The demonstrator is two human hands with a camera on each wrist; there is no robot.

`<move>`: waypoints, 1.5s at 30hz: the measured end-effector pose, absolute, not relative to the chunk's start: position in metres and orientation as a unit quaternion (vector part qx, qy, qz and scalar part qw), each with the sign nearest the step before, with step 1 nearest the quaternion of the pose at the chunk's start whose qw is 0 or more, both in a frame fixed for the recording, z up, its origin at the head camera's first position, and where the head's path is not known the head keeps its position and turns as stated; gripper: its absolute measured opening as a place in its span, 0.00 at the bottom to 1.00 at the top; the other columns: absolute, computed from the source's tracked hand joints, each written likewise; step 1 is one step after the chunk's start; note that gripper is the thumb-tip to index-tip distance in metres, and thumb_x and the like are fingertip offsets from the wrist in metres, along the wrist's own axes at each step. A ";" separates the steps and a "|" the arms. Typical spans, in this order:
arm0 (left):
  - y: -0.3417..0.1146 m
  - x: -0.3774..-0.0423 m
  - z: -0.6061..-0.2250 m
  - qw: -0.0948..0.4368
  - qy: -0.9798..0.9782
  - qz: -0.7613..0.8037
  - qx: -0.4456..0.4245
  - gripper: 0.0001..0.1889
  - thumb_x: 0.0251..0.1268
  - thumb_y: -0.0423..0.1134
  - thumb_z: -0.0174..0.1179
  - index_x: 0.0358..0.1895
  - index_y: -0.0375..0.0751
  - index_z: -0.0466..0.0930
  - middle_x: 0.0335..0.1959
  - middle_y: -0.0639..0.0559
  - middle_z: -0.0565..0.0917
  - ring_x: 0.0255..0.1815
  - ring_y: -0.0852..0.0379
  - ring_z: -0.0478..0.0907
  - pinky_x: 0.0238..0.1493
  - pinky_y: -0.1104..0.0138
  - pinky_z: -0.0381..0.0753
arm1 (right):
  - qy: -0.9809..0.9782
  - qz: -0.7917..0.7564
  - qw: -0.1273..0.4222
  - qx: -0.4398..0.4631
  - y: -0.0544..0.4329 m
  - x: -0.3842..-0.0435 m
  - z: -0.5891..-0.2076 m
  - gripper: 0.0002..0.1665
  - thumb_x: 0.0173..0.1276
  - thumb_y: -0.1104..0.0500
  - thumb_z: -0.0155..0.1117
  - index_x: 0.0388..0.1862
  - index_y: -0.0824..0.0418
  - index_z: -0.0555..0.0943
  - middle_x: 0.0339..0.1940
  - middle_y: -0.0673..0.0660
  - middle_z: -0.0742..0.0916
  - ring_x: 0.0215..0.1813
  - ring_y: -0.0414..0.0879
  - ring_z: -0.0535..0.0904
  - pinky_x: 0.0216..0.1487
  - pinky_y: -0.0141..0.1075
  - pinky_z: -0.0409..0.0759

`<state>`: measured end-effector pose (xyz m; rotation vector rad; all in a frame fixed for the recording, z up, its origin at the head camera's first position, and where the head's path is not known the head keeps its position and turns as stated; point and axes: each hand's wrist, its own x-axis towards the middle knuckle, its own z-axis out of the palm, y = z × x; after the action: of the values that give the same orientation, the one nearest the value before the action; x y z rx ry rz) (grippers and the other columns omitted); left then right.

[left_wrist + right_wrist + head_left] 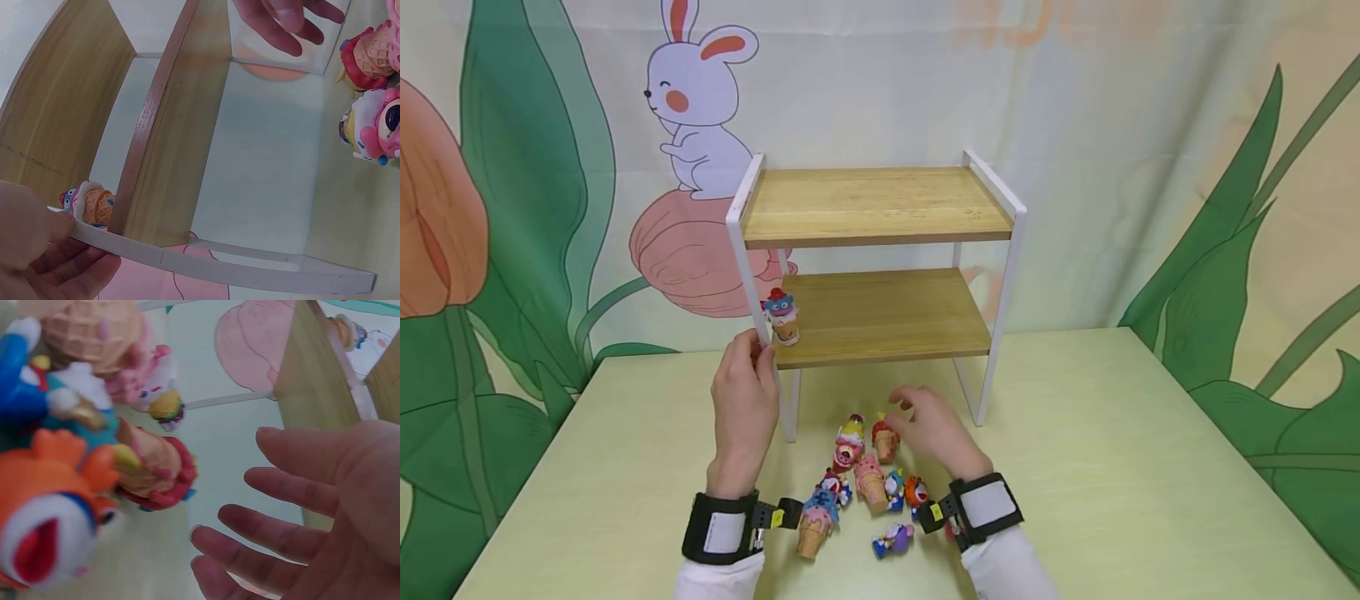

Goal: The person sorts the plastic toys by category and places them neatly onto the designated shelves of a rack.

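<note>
My left hand [746,408] grips the front left white post of a two-tier shelf [880,312], thumb on one side and fingers on the other. Just beside it, on the left end of the lower board, stands an ice-cream-cone figurine [782,318] with a blue face and red top. In the right wrist view, my right hand [281,519] holds nothing, its fingers spread. It hovers near a red-topped cone figurine [885,440] on the table. Next to that lie a yellow-and-pink figurine [849,443] and a pink cone figurine [871,483].
Nearer on the table [1150,467] lie a blue-and-pink cone figurine [816,523], a purple-and-blue one [892,541] and an orange one [916,492], partly behind the right wrist's camera. A printed curtain [1075,167] hangs behind the shelf.
</note>
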<state>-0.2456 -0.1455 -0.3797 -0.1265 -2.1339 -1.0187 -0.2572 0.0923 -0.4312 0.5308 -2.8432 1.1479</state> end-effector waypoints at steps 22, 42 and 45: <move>-0.146 -0.244 -0.382 0.378 -0.834 -0.399 -0.055 0.14 0.70 0.28 0.57 0.55 0.26 0.73 0.39 0.36 0.79 0.32 0.45 0.76 0.33 0.55 0.83 | -0.914 0.381 -0.026 0.139 0.087 -0.260 -0.456 0.28 0.72 0.52 0.60 0.64 0.67 0.73 0.60 0.66 0.79 0.59 0.59 0.75 0.57 0.52 0.75; -0.148 -0.247 -0.379 0.381 -0.834 -0.395 -0.059 0.13 0.69 0.28 0.57 0.54 0.26 0.73 0.39 0.36 0.79 0.33 0.44 0.77 0.35 0.54 0.84 | -0.916 0.371 -0.060 0.141 0.084 -0.266 -0.457 0.34 0.73 0.49 0.58 0.68 0.71 0.69 0.64 0.68 0.76 0.66 0.61 0.70 0.64 0.52 0.69; -0.148 -0.246 -0.379 0.378 -0.834 -0.397 -0.058 0.13 0.70 0.28 0.57 0.54 0.26 0.73 0.40 0.36 0.79 0.33 0.44 0.77 0.35 0.54 0.83 | -0.917 0.368 -0.068 0.138 0.083 -0.267 -0.456 0.34 0.73 0.49 0.58 0.68 0.71 0.68 0.65 0.69 0.75 0.67 0.62 0.69 0.65 0.53 0.68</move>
<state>-0.2464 -0.1479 -0.3788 -0.1487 -2.1327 -1.0143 -0.2671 0.0833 -0.4562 0.4540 -3.0119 1.2104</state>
